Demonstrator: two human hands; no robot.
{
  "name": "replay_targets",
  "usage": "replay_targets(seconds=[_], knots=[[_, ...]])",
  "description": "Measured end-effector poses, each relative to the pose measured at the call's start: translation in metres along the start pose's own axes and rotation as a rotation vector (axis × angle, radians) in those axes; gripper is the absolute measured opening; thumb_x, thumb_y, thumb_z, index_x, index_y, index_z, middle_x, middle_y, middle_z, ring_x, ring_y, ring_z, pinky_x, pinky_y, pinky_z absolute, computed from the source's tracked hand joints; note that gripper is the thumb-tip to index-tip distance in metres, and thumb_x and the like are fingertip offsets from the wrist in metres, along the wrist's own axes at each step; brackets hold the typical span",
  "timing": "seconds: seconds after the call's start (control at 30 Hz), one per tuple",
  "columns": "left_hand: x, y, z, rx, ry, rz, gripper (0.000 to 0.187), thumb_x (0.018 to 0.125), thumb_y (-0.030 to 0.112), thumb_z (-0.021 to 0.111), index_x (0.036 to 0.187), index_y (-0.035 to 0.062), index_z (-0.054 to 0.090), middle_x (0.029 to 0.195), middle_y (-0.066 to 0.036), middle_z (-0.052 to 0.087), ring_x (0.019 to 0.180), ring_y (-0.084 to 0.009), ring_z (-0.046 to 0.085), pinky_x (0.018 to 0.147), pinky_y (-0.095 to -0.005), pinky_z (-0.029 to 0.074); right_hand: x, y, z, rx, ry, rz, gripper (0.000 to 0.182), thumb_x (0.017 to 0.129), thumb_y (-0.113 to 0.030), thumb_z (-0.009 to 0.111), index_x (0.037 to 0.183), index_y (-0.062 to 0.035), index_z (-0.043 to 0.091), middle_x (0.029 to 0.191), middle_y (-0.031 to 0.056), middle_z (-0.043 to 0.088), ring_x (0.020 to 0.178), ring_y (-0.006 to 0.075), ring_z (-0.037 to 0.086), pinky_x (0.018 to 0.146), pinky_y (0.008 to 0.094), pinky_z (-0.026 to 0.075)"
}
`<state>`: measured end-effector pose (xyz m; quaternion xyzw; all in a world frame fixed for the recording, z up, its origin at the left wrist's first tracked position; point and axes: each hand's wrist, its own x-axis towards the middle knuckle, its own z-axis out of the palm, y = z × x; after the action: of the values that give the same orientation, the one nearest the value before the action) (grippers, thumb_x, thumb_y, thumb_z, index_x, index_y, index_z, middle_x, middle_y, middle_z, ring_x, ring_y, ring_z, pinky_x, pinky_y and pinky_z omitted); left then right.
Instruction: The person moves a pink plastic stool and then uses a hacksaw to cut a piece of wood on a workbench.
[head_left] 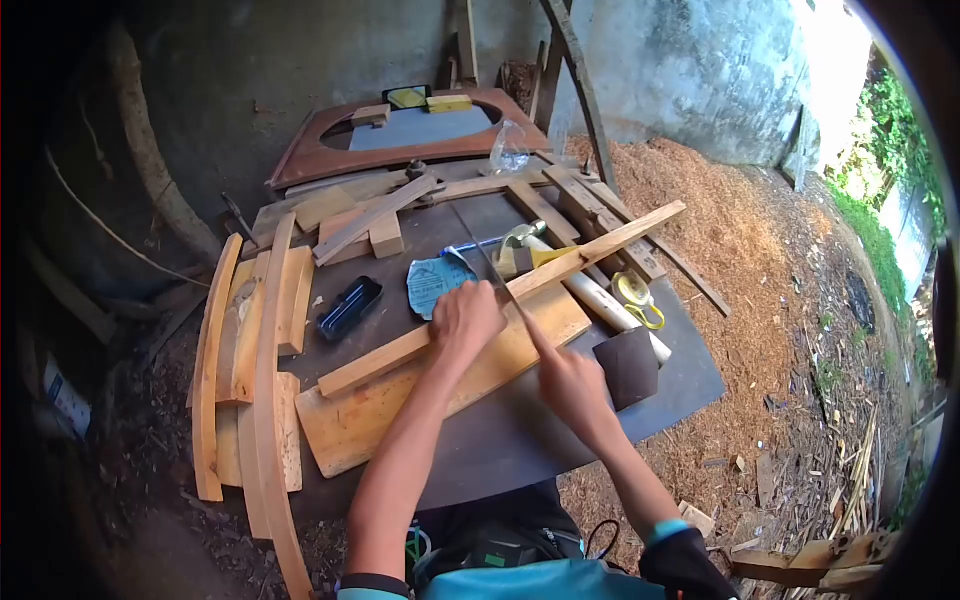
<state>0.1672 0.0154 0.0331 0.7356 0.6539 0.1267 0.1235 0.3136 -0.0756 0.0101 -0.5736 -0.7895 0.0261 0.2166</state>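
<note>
My left hand [466, 316] is closed on a long wooden strip [590, 255], pressing it onto a wide wooden board [350, 430]. The strip lies diagonally, its far end sticking out past the board on the right. In my right hand [574, 388] is a handsaw, with the index finger stretched along it. The narrow dark saw blade [488, 258] crosses the strip just right of my left hand; its handle is hidden by my fingers. Against my left hand's far side lies a torn blue sandpaper disc [438, 284]. Beside my right hand stands a dark curled sandpaper sheet [628, 368].
A hammer [522, 233], a brush [535, 260], a white tube [607, 305] and a yellow tape roll [632, 290] lie right of the blade. Left are a dark blue tray [350, 308] and curved wooden pieces [270, 400]. Behind stands a brown oval-holed frame [330, 160].
</note>
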Motion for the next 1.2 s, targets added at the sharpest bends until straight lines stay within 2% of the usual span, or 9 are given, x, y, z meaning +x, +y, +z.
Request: replay_targets(seconds=[0.1, 0.27, 0.37, 0.43, 0.63, 0.77, 0.8, 0.93, 1.2], knots=[[0.000, 0.002, -0.012, -0.067, -0.119, -0.018, 0.025, 0.074, 0.018, 0.059, 0.086, -0.0024, 0.067, 0.089, -0.024, 0.063, 0.086, -0.0377, 0.062, 0.076, -0.0430, 0.050, 0.034, 0.003, 0.013, 0.028, 0.027, -0.039, 0.071, 0.071, -0.003, 0.053, 0.138, -0.0139, 0.031, 0.065, 0.0155, 0.060, 0.054, 0.0314, 0.059, 0.049, 0.0433, 0.047], [0.002, -0.001, -0.006, -0.036, -0.070, -0.039, 0.026, 0.073, 0.018, 0.060, 0.086, -0.0026, 0.067, 0.090, -0.024, 0.063, 0.086, -0.0362, 0.063, 0.076, -0.0429, 0.050, -0.056, 0.010, -0.021, 0.102, -0.116, 0.069, 0.070, 0.072, -0.002, 0.052, 0.138, -0.0130, 0.031, 0.065, 0.0168, 0.060, 0.056, 0.0330, 0.059, 0.050, 0.0435, 0.047], [-0.001, 0.000, -0.007, -0.021, -0.077, 0.012, 0.026, 0.071, 0.017, 0.061, 0.086, -0.0033, 0.066, 0.090, -0.024, 0.063, 0.086, -0.0358, 0.063, 0.077, -0.0413, 0.051, 0.033, 0.001, 0.007, 0.052, 0.059, -0.033, 0.066, 0.074, -0.001, 0.052, 0.136, -0.0151, 0.036, 0.057, 0.0138, 0.056, 0.050, 0.0310, 0.056, 0.048, 0.0419, 0.046], [0.001, 0.000, -0.007, -0.039, -0.060, 0.012, 0.025, 0.070, 0.016, 0.061, 0.085, -0.0032, 0.066, 0.090, -0.024, 0.064, 0.085, -0.0356, 0.064, 0.077, -0.0408, 0.051, 0.035, 0.002, 0.011, 0.022, 0.056, -0.037, 0.070, 0.071, -0.002, 0.052, 0.138, -0.0148, 0.034, 0.060, 0.0142, 0.058, 0.051, 0.0312, 0.058, 0.048, 0.0420, 0.047], [-0.001, -0.004, -0.004, -0.028, 0.053, 0.009, 0.013, 0.071, 0.010, 0.060, 0.075, 0.0003, 0.068, 0.079, -0.021, 0.065, 0.077, -0.0338, 0.065, 0.068, -0.0406, 0.053, -0.041, 0.009, -0.014, 0.051, 0.044, -0.019, 0.072, 0.069, -0.002, 0.052, 0.138, -0.0166, 0.035, 0.057, 0.0114, 0.057, 0.047, 0.0266, 0.058, 0.046, 0.0399, 0.047], [-0.003, -0.003, -0.004, -0.062, 0.007, 0.047, 0.014, 0.073, 0.010, 0.059, 0.076, -0.0004, 0.068, 0.079, -0.021, 0.065, 0.076, -0.0336, 0.065, 0.067, -0.0405, 0.053, 0.051, -0.001, 0.014, 0.003, 0.007, -0.029, 0.059, 0.074, 0.000, 0.051, 0.132, -0.0086, 0.041, 0.058, 0.0168, 0.056, 0.049, 0.0312, 0.056, 0.048, 0.0429, 0.044], [-0.003, -0.001, -0.003, -0.069, 0.014, 0.040, 0.014, 0.074, 0.010, 0.059, 0.076, -0.0006, 0.068, 0.080, -0.021, 0.065, 0.077, -0.0336, 0.065, 0.067, -0.0406, 0.053, 0.037, 0.002, 0.015, 0.114, 0.117, -0.085, 0.062, 0.073, 0.001, 0.052, 0.133, -0.0103, 0.041, 0.059, 0.0164, 0.056, 0.050, 0.0306, 0.056, 0.047, 0.0421, 0.044], [-0.002, -0.001, -0.005, -0.035, -0.001, 0.002, 0.016, 0.074, 0.009, 0.057, 0.079, -0.0011, 0.068, 0.082, -0.020, 0.065, 0.079, -0.0342, 0.065, 0.071, -0.0402, 0.053, -0.066, 0.000, -0.032, 0.062, 0.019, -0.019, 0.066, 0.071, 0.000, 0.053, 0.134, -0.0112, 0.040, 0.061, 0.0110, 0.057, 0.050, 0.0284, 0.057, 0.048, 0.0387, 0.047], [0.001, -0.001, -0.004, -0.072, -0.063, -0.027, 0.022, 0.070, 0.014, 0.060, 0.083, -0.0026, 0.067, 0.087, -0.023, 0.064, 0.086, -0.0353, 0.064, 0.075, -0.0412, 0.051, 0.037, 0.002, 0.016, 0.050, 0.038, -0.046, 0.063, 0.076, -0.001, 0.051, 0.136, -0.0121, 0.036, 0.060, 0.0177, 0.056, 0.051, 0.0319, 0.057, 0.050, 0.0423, 0.046]])
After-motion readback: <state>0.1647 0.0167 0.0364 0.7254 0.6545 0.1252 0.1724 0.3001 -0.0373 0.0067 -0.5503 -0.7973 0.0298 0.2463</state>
